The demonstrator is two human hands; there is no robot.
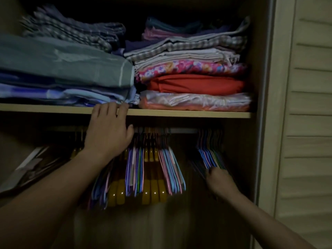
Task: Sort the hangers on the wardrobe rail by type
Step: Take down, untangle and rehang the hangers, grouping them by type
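The mixed hangers (143, 166) hung mid-rail (183, 130) just right of the left hand (107, 133) — fingers straight, resting on the shelf (197, 113). Farther right, the right hand (218, 178) gripped the sorted thin bunch (211, 157).

Folded linens (192, 78) fill the shelf (179, 113), seemingly bedsheets.

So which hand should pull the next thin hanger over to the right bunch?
Probably the left hand: it rests on the shelf edge beside the mixed bunch, while the right hand holds the right bunch.
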